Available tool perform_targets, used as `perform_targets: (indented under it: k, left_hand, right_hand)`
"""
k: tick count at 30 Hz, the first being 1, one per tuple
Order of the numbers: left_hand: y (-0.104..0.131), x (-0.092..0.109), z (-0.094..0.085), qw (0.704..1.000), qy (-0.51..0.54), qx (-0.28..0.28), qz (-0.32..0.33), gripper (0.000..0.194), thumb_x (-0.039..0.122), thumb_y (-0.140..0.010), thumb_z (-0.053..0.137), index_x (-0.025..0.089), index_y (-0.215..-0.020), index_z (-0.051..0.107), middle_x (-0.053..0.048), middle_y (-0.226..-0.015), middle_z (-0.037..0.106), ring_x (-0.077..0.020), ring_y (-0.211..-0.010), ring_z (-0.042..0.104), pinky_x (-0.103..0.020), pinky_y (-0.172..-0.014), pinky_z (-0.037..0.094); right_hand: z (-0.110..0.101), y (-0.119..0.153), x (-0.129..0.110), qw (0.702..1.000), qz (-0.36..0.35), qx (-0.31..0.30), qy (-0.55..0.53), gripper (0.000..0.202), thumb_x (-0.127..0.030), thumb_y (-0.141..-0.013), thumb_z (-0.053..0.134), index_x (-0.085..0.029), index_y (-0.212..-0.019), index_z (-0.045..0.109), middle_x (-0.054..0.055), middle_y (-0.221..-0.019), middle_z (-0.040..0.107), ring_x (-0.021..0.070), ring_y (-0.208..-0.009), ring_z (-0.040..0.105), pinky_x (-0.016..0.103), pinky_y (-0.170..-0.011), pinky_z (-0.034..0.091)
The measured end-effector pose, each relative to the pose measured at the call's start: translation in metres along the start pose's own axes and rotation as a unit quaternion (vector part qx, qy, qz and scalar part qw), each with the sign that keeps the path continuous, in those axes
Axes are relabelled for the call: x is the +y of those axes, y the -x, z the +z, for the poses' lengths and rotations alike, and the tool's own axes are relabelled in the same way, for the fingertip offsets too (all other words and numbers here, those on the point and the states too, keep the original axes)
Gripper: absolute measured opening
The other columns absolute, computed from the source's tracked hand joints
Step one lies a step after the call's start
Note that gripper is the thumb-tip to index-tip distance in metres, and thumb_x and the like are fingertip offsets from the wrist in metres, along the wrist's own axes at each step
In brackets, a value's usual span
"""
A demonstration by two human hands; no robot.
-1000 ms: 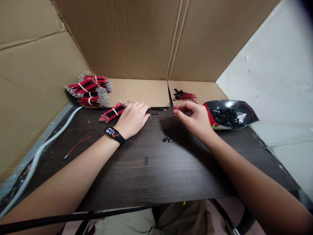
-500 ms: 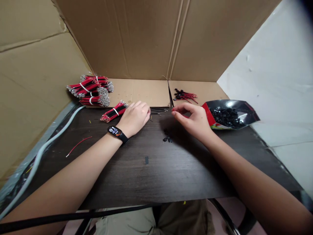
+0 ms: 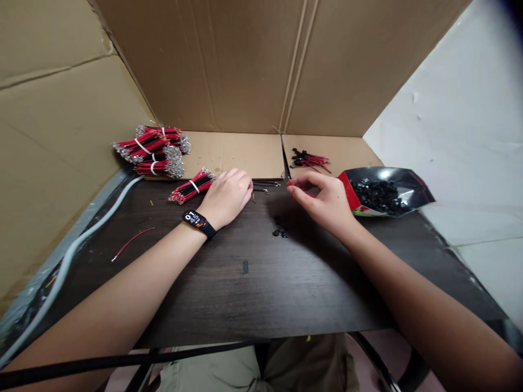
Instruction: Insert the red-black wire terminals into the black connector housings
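My left hand [image 3: 229, 193], with a black fitness band [image 3: 199, 222] on its wrist, rests low over the table, fingers curled down. Its fingertips are out of sight, so what they hold cannot be made out. Black wires [image 3: 265, 183] with metal ends stick out on its right, and a tied bundle of red and black wires [image 3: 191, 187] lies at its left. My right hand [image 3: 321, 196] is closed in a pinch on a red wire [image 3: 311, 192], which shows partly between the fingers. Below it, several small black connector housings [image 3: 280, 233] lie on the dark table [image 3: 204, 299].
More tied wire bundles [image 3: 151, 152] are piled at the back left. Red wires with black connectors [image 3: 308, 159] lie on cardboard at the back right, near an open box [image 3: 347, 190] of black housings. A loose red wire [image 3: 133, 241] and a black scrap [image 3: 245, 267] lie in front.
Both hands keep nearly the same place and pose. The whole view has shifted very slightly; nothing is visibly taken up or let go.
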State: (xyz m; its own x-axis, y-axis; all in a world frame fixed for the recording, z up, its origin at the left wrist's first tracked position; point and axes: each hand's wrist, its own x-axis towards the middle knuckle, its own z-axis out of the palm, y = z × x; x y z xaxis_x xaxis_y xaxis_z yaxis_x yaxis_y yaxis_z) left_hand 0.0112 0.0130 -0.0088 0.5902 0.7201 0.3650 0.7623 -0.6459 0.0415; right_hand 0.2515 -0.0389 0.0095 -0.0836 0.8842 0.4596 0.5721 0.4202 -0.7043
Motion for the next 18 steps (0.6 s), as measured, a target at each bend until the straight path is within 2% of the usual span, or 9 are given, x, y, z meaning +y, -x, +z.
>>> perform_targets:
  k: [5, 8, 10, 13, 15, 18]
  left_hand:
    - [0.001, -0.001, -0.001, 0.999, 0.012, 0.035, -0.004, 0.022, 0.022, -0.104, 0.048, 0.017, -0.096, 0.068, -0.011, -0.098, 0.071, -0.027, -0.098, 0.063, -0.042, -0.089, 0.05]
    - [0.0, 0.005, -0.006, 0.991, 0.099, 0.079, -0.04, 0.019, 0.023, -0.103, 0.052, 0.017, -0.094, 0.069, -0.01, -0.099, 0.073, -0.0257, -0.097, 0.064, -0.042, -0.091, 0.049]
    - [0.0, 0.014, -0.01, 0.961, 0.24, 0.114, -0.082, 0.016, 0.025, -0.101, 0.058, 0.017, -0.093, 0.07, -0.008, -0.095, 0.074, -0.0225, -0.091, 0.066, -0.039, -0.086, 0.051]
    - [0.002, 0.032, -0.017, 0.87, 0.462, 0.102, -0.136, 0.016, 0.03, -0.097, 0.066, 0.016, -0.093, 0.072, -0.006, -0.09, 0.076, -0.0197, -0.085, 0.068, -0.034, -0.081, 0.054]
    - [0.006, 0.043, -0.02, 0.832, 0.522, 0.095, -0.161, 0.018, 0.033, -0.095, 0.069, 0.016, -0.092, 0.073, -0.007, -0.092, 0.076, -0.0199, -0.088, 0.069, -0.034, -0.085, 0.055]
    - [0.01, 0.052, -0.021, 0.809, 0.552, 0.086, -0.182, 0.02, 0.036, -0.093, 0.073, 0.016, -0.092, 0.074, -0.007, -0.093, 0.076, -0.0198, -0.089, 0.069, -0.034, -0.085, 0.055]
  right_hand:
    - [-0.001, 0.0, 0.0, 1.0, 0.006, 0.002, -0.001, 0.009, -0.027, -0.089, 0.07, -0.021, -0.088, 0.076, 0.003, -0.083, 0.078, 0.02, -0.079, 0.071, 0.035, -0.075, 0.056]
    - [0.001, -0.001, 0.001, 0.999, 0.029, -0.004, -0.033, 0.01, -0.028, -0.087, 0.073, -0.02, -0.09, 0.078, 0.004, -0.086, 0.08, 0.0195, -0.079, 0.072, 0.034, -0.074, 0.057]
    - [0.004, 0.0, -0.001, 0.994, 0.061, -0.006, -0.087, 0.012, -0.031, -0.085, 0.077, -0.02, -0.089, 0.08, 0.005, -0.088, 0.081, 0.0195, -0.079, 0.073, 0.034, -0.073, 0.058]
    - [0.01, 0.003, -0.005, 0.978, 0.107, 0.007, -0.181, 0.017, -0.035, -0.079, 0.085, -0.021, -0.088, 0.082, 0.005, -0.088, 0.082, 0.0201, -0.079, 0.074, 0.035, -0.074, 0.06]
    - [0.013, 0.006, -0.01, 0.967, 0.125, 0.017, -0.223, 0.02, -0.037, -0.076, 0.087, -0.022, -0.088, 0.083, 0.004, -0.087, 0.082, 0.02, -0.08, 0.075, 0.035, -0.076, 0.061]
    - [0.016, 0.009, -0.017, 0.958, 0.137, 0.019, -0.253, 0.02, -0.038, -0.076, 0.088, -0.022, -0.086, 0.083, 0.004, -0.085, 0.081, 0.0195, -0.08, 0.074, 0.035, -0.077, 0.061]
